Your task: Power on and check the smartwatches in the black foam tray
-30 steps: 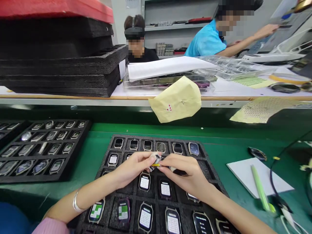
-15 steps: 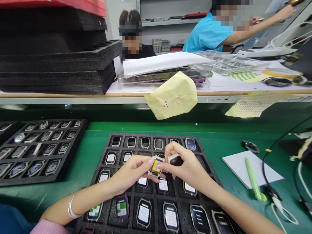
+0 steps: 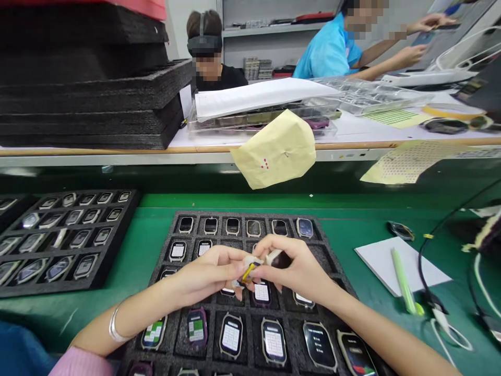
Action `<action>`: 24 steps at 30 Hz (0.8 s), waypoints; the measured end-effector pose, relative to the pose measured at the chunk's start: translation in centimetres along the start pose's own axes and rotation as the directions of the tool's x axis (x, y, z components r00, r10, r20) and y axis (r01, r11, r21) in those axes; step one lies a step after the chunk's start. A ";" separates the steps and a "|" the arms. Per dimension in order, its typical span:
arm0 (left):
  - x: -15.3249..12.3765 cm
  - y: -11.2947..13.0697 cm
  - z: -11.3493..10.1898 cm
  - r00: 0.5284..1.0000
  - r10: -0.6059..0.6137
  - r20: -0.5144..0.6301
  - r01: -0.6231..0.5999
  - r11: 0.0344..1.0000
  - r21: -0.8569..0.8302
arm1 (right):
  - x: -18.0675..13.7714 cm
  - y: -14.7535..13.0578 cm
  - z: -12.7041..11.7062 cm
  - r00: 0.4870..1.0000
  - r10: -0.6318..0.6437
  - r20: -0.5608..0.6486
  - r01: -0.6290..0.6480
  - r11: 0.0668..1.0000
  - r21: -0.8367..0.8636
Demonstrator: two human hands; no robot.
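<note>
Above the black foam tray (image 3: 326, 245), my left hand (image 3: 213, 271) pinches an opened smartwatch (image 3: 248, 272); a yellow part shows inside it. My right hand (image 3: 299, 266) grips a pale-rimmed piece with a dark face (image 3: 280, 259), apparently the watch's other half. Thumb and fingertips of that hand also reach the opened watch, so the two hands nearly meet. My fingers hide much of both pieces. Smartwatches lie in the tray's compartments around my hands, several with lit screens, such as a watch (image 3: 230, 337) below them.
Another foam tray of watches (image 3: 90, 248) lies at the left. A white pad (image 3: 376, 256) with a green pen (image 3: 403, 279) and cables (image 3: 420, 256) are at the right. A shelf edge (image 3: 176, 156) crosses ahead, holding stacked black foam (image 3: 78, 99). Two people are beyond.
The opened watch has tilted in my left hand, showing less of its inside. My right fingers have shifted slightly on the dark-faced piece. The co-worker in blue has lowered an arm.
</note>
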State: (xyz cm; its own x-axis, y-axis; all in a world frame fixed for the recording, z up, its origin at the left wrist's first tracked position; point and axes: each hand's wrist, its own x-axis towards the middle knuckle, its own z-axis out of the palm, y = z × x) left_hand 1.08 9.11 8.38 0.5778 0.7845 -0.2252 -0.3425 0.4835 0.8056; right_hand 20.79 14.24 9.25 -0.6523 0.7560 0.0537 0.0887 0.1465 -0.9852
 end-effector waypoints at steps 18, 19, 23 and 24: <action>1.4 -0.6 -3.2 0.881 0.326 -0.342 -0.126 0.860 0.494 | 1.7 2.1 -1.3 0.974 0.220 0.051 -0.224 0.969 0.108; 1.4 -0.7 -3.2 0.876 0.335 -0.346 -0.132 0.858 0.497 | 1.8 2.0 -1.4 0.974 0.223 0.039 -0.226 0.966 0.126; 1.3 -0.6 -2.9 0.872 0.343 -0.349 -0.143 0.861 0.488 | 1.8 2.2 -1.2 0.961 0.249 0.116 -0.274 0.897 0.347; 1.3 -0.5 -2.9 0.869 0.347 -0.352 -0.140 0.856 0.498 | 1.8 2.3 -1.1 0.959 0.245 0.142 -0.281 0.877 0.390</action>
State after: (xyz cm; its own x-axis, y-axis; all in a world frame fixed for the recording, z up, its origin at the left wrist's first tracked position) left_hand -0.15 11.01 6.06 0.1225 0.9865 -0.1090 -0.0056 0.1105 0.9939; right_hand 20.68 16.63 7.26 -0.7106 0.6708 -0.2124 -0.0328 -0.3331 -0.9423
